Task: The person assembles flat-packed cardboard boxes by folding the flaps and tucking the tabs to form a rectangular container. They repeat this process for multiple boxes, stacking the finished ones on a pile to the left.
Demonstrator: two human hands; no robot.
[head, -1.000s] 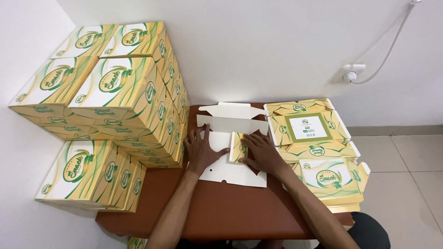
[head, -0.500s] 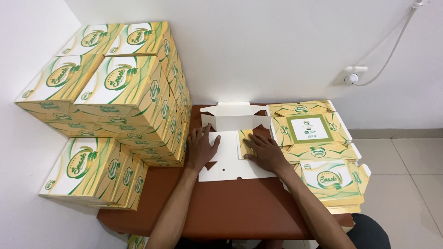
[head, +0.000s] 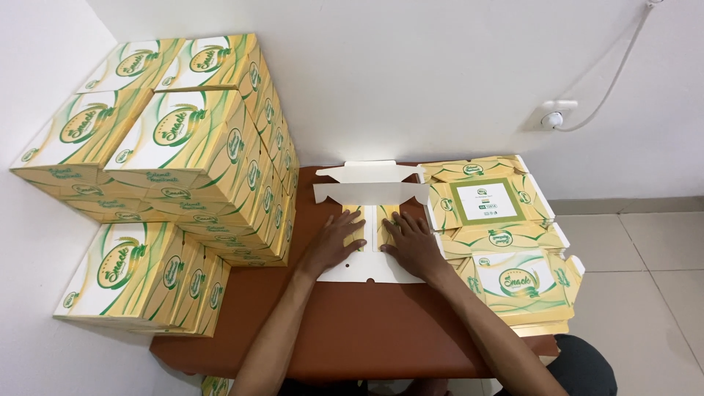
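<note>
A flat white cardboard box blank (head: 372, 192) lies unfolded on the brown table (head: 352, 330), its far flaps raised toward the wall. My left hand (head: 336, 240) presses flat on the left half of the blank, fingers spread. My right hand (head: 412, 242) presses flat on the right half, fingers also spread. Between and under the two hands, yellow and green printed side panels of the blank are folded inward. Neither hand grips anything.
A tall stack of assembled yellow, green and white boxes (head: 176, 147) fills the left side, with more boxes lower down (head: 139, 275). A pile of flat printed box blanks (head: 506, 235) sits at the right. A wall socket with a cable (head: 551, 117) is on the white wall.
Both hands have come closer together on the blank, folding its printed side panels inward and pressing them flat. The far flaps now stand up more.
</note>
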